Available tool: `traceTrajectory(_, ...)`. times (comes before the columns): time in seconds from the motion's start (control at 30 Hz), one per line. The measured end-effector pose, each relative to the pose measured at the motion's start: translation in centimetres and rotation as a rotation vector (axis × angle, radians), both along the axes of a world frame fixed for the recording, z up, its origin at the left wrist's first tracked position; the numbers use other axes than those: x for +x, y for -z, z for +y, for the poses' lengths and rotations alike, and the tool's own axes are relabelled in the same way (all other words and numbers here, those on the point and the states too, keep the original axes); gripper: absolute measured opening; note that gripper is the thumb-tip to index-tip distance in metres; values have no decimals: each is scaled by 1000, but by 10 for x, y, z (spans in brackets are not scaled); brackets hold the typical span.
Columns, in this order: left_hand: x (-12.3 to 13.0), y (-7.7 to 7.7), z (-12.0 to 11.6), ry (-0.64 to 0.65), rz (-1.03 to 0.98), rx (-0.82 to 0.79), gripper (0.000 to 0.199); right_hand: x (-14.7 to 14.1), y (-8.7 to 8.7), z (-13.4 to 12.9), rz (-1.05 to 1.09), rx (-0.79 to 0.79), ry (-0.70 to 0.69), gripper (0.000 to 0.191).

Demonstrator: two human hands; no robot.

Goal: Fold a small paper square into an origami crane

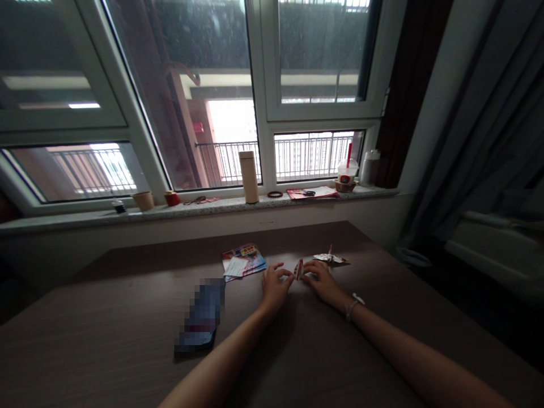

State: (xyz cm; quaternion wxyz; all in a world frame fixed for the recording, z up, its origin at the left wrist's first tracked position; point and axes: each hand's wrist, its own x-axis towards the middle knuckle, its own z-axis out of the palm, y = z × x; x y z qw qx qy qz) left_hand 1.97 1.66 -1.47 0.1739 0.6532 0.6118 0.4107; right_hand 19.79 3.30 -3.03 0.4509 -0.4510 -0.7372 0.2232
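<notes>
A small folded piece of paper (298,269), white with red markings, stands up between my two hands above the dark table. My left hand (274,288) pinches its left edge with thumb and index finger, the other fingers curled loosely. On the opposite side, my right hand (323,280) has its fingertips closed on the paper's right edge. A bracelet circles the right wrist. Just beyond the right hand lies a folded paper crane (330,256) with spread wings. Left of the left hand is a stack of colourful printed sheets (257,262) with a white slip on top.
A blurred-out phone-like object (202,317) lies left on the table (110,317). Along the windowsill stand a beige bottle (249,178), a paper cup (143,200), a lidded drink cup (346,173), a grey tumbler (370,168), and scissors (308,193) on papers.
</notes>
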Motion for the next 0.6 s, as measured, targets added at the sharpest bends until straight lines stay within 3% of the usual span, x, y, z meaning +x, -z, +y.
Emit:
traceTrajectory(0.27, 0, 1, -1, 1, -46, 63, 8, 0, -2, -1, 36, 24, 57, 11)
traceTrajectory(0.6, 1, -5, -5, 11, -34, 44, 3, 0, -4, -3, 42, 14, -6, 21)
